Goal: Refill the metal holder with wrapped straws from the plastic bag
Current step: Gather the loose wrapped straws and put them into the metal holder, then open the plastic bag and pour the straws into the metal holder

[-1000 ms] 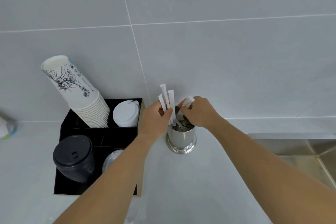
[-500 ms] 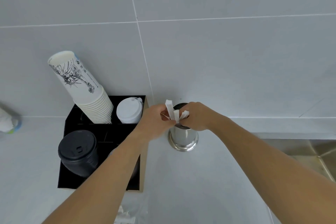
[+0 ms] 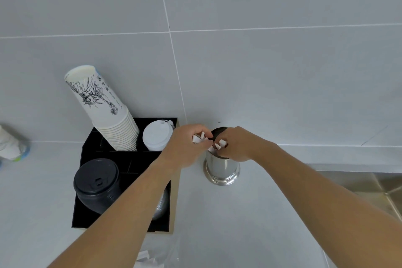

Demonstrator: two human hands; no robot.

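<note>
A shiny metal holder [image 3: 221, 169] stands on the white counter near the wall. My left hand [image 3: 185, 148] and my right hand [image 3: 237, 144] meet over its rim, both closed on white wrapped straws [image 3: 219, 144]. Only the straws' short top ends show between my fingers; the rest is down inside the holder. A clear plastic bag [image 3: 156, 257] with white wrappers in it lies at the bottom edge, between my forearms.
A black organiser tray [image 3: 87, 180] left of the holder carries a tilted stack of printed paper cups [image 3: 104, 111], white lids [image 3: 157, 137] and black lids [image 3: 97, 185]. A steel sink [image 3: 369, 191] lies to the right. A tiled wall rises behind.
The straws have sunk from sticking well above the holder to only their tips showing. Both hands have come down onto the rim. The view has shifted slightly.
</note>
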